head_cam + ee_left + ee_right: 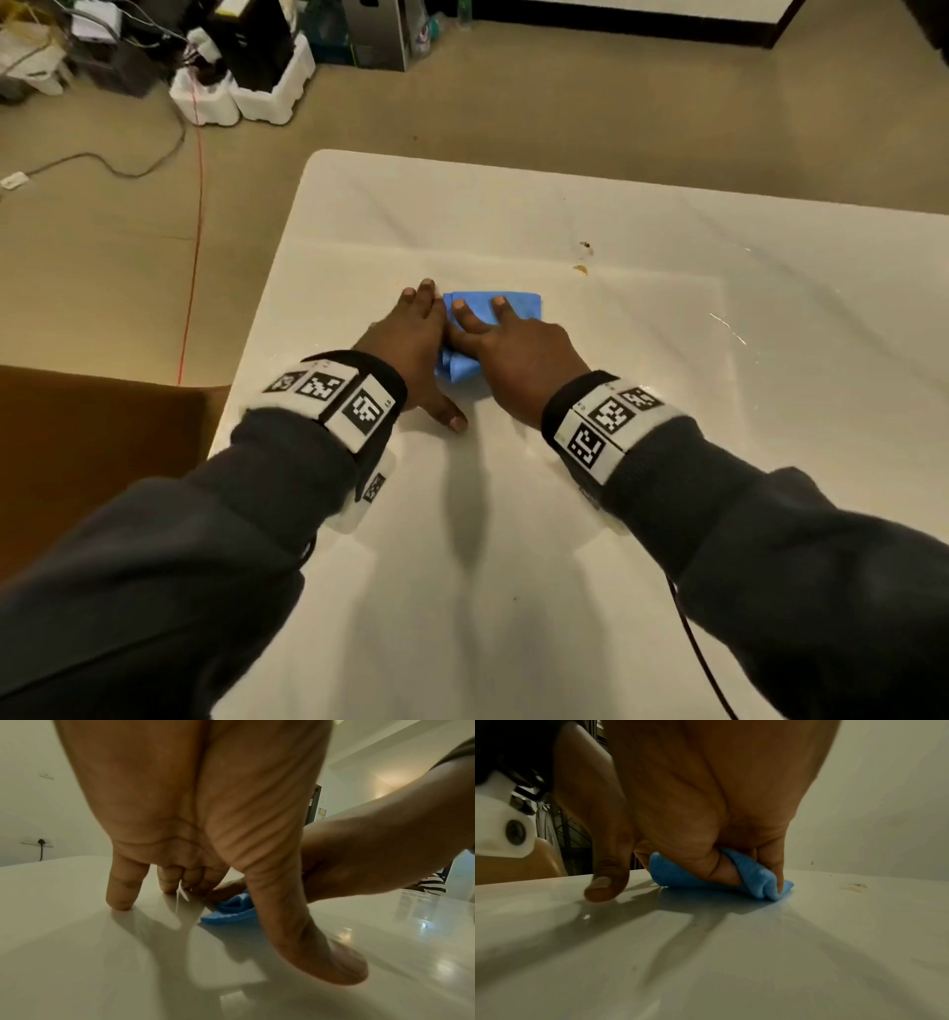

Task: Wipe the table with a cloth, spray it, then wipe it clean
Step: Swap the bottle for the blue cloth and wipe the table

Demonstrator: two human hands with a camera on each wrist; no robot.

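Observation:
A folded blue cloth (518,303) lies on the white table (513,565), a little left of its middle. My right hand (508,349) rests on top of it with fingers spread and straight. In the right wrist view its thumb is tucked under a fold of the cloth (754,874), pinching that layer against the fingers. My left hand (418,334) lies flat on the table against the cloth's left edge, fingers straight, holding nothing. In the left wrist view its fingertips (120,902) touch the bare tabletop beside the cloth (228,914). Small brown stains (583,257) sit beyond the cloth to the right.
Wet streaks (729,326) glisten on the table's right side. A brown chair or box (102,426) stands against the table's left edge. On the floor beyond are white foam boxes (246,87), cables and a red cord (197,205).

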